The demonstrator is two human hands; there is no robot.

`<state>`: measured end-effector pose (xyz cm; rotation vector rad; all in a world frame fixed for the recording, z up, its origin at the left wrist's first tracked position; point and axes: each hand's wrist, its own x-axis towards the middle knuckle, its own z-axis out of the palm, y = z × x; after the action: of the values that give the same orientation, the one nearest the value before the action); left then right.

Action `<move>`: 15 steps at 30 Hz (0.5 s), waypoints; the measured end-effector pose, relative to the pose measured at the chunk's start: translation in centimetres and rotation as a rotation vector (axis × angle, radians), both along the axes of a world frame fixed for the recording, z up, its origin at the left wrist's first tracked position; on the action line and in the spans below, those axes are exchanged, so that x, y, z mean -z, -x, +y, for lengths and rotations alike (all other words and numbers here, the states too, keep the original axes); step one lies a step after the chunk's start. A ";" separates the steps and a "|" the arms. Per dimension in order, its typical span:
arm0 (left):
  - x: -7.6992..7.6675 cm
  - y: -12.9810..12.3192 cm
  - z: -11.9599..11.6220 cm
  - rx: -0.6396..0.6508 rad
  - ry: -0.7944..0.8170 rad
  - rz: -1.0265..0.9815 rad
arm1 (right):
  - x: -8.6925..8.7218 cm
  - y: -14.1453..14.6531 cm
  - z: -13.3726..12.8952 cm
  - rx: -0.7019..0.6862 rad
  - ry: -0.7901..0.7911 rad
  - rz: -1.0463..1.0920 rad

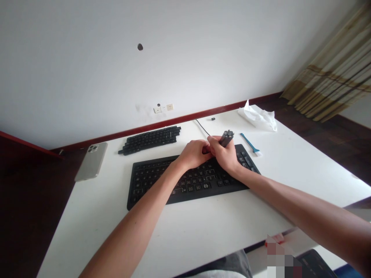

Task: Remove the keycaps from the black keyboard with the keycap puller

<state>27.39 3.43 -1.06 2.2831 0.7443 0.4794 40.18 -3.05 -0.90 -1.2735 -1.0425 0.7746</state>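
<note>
Together, the left hand and right hand meet over the upper right part of one black keyboard, both curled rather than open. The right hand is closed around one small dark tool, whose end pokes out of the fist toward 1 o'clock. Its long axis tilts the same way, and the right hand is clearly the nearer of the two. The left hand's fingers press against the right hand, and whether they also grip the tool is hidden. At 12 o'clock from the hands, one black cable runs up toward the far edge of the white table, close to one small black piece. Also on the table are one block of black keys at 10 o'clock, one phone in a pale case at 9, one blue brush at 3, and one crumpled tissue at 2.
</note>
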 end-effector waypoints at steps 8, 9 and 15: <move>-0.3 0.1 -1.2 0.047 -0.114 0.094 | 0.4 0.1 -0.2 0.058 -0.040 -0.055; -0.3 0.1 -1.2 0.051 -0.128 0.120 | 0.4 0.0 -0.1 0.052 -0.051 -0.047; 0.3 -0.2 -1.1 0.131 -0.249 0.221 | 0.5 0.1 -0.1 0.035 -0.082 -0.048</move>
<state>27.62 2.33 -1.34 2.6305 0.6646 0.2729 40.06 -3.20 -1.37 -1.2422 -1.0769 0.6711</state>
